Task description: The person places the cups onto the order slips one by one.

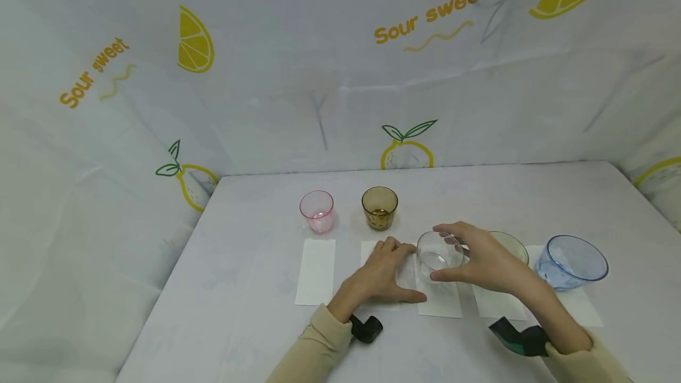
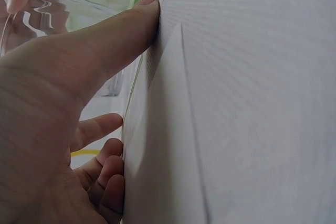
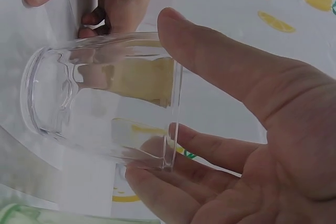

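Note:
A clear glass (image 1: 433, 260) is gripped near its rim by my right hand (image 1: 489, 262), thumb on one side and fingers on the other. In the right wrist view the glass (image 3: 89, 93) stands close to the white surface; whether its base touches, I cannot tell. It is over a white paper strip (image 1: 439, 305). Just left of it my left hand (image 1: 379, 273) lies low with thumb and forefinger spread, holding nothing. In the left wrist view the thumb tip touches the paper, and the other fingers are partly bent. My left hand covers much of another paper strip (image 1: 369, 248).
At the back stand a pink glass (image 1: 318, 217) and an amber glass (image 1: 379, 208). A paper strip (image 1: 315, 273) lies before the pink one. Right of the clear glass are a green glass (image 1: 509, 244), partly hidden by my right hand, and a blue glass (image 1: 569, 262), both on strips.

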